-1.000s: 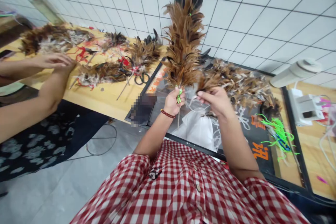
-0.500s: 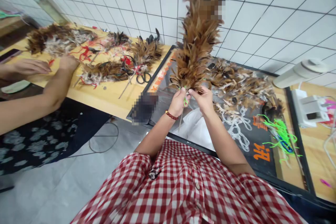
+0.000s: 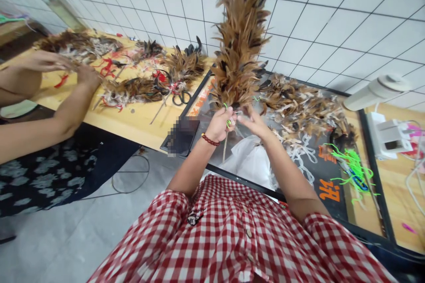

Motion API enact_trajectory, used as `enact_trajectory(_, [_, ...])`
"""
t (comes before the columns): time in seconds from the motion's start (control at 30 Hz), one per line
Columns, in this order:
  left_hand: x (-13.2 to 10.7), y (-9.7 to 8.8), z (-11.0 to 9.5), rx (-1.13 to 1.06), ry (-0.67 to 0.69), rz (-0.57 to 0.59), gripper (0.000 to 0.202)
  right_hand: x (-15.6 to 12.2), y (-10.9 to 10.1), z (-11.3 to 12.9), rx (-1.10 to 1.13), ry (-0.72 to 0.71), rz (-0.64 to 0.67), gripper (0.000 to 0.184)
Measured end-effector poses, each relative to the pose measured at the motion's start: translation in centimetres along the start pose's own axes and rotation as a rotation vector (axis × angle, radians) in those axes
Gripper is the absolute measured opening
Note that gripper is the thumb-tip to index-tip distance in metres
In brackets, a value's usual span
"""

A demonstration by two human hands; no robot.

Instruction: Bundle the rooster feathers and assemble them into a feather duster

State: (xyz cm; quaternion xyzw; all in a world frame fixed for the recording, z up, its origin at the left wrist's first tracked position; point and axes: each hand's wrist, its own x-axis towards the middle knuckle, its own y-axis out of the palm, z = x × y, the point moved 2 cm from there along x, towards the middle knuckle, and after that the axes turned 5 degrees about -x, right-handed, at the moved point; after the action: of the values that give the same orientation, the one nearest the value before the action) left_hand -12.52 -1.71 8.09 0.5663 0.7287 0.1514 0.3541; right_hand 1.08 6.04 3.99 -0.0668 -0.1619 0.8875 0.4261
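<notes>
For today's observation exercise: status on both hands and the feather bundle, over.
Left hand shut on base of feather bundle, upright. Right hand fingertips at same base. Loose feathers piled behind.

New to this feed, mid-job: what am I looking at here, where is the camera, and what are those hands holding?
No machine here: a person's bare hands, seen from one camera worn on the head, looking down past a checked shirt. The left hand grips the base of an upright feather bundle; the right hand touches that base, grip unclear. Behind lie loose feathers and green cords on a black-framed board. At the wooden table to the left are scissors and another person's hands.
</notes>
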Motion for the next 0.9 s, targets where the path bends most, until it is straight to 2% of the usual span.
enact_trajectory(0.03, [0.1, -0.1, -0.4, 0.009, 0.011, 0.004, 0.042, -0.1, -0.2, -0.1, 0.083, 0.052, 0.118, 0.066])
enact_trajectory(0.07, [0.2, -0.1, -0.7, 0.027, 0.023, 0.0, 0.041, -0.3, -0.5, 0.0, 0.17, 0.1, 0.181, 0.066])
enact_trajectory(0.17, [0.6, -0.2, -1.3, 0.103, 0.062, -0.043, 0.037, -1.0, -2.1, 1.0, 0.335, 0.179, 0.147, 0.063])
enact_trajectory(0.3, [1.0, 0.3, -1.3, 0.175, 0.079, -0.062, 0.034, -1.8, -3.9, 3.3, 0.375, 0.112, 0.045, 0.058])
enact_trajectory(0.4, [1.4, 0.5, -1.2, 0.253, 0.102, -0.087, 0.031, -2.3, -3.9, 4.4, 0.49, 0.238, 0.107, 0.052])
enact_trajectory(0.47, [1.8, 0.5, -1.0, 0.324, 0.101, -0.103, 0.029, -2.5, -3.6, 5.0, 0.48, 0.309, 0.169, 0.045])
enact_trajectory(0.5, [2.0, 0.5, -0.8, 0.361, 0.097, -0.109, 0.029, -2.4, -3.5, 5.4, 0.421, 0.298, 0.19, 0.042])
enact_trajectory(0.57, [2.2, 0.2, -0.5, 0.438, 0.085, -0.111, 0.029, -1.8, -3.7, 6.5, 0.204, 0.178, 0.171, 0.034])
enact_trajectory(0.63, [2.2, 0.0, -0.1, 0.526, 0.101, -0.08, 0.029, -0.7, -4.2, 8.2, -0.143, -0.008, 0.087, 0.026])
enact_trajectory(0.73, [2.0, -0.3, -0.1, 0.724, 0.21, 0.005, 0.033, 0.9, -4.7, 11.0, -0.752, -0.219, -0.03, 0.019])
enact_trajectory(0.8, [2.1, -0.3, -0.3, 0.883, 0.288, 0.059, 0.034, 1.7, -4.5, 12.6, -1.044, -0.322, 0.014, 0.017])
enact_trajectory(0.9, [2.2, 0.3, -1.0, 1.048, 0.375, 0.13, 0.031, 2.3, -3.3, 14.3, -1.242, -0.509, 0.206, 0.014])
